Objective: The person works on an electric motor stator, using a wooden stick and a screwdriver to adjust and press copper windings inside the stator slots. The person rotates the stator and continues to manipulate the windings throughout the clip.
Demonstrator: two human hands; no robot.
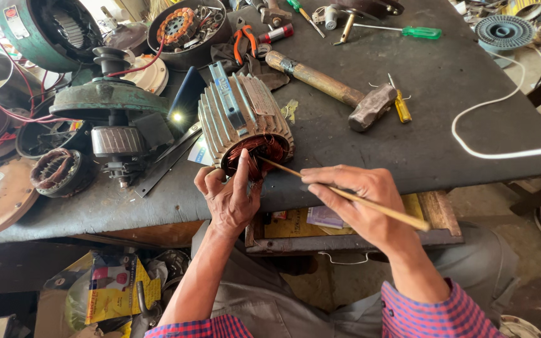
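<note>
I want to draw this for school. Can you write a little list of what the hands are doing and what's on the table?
Left hand: fingers at the open end of the motor stator, touching its copper windings
Right hand: holds a thin wooden stick, tip poked into the windings
Table: dark, worn top
Near the stator: hammer, red-handled pliers, green screwdriver, white cable
Left side: other motor parts
</note>
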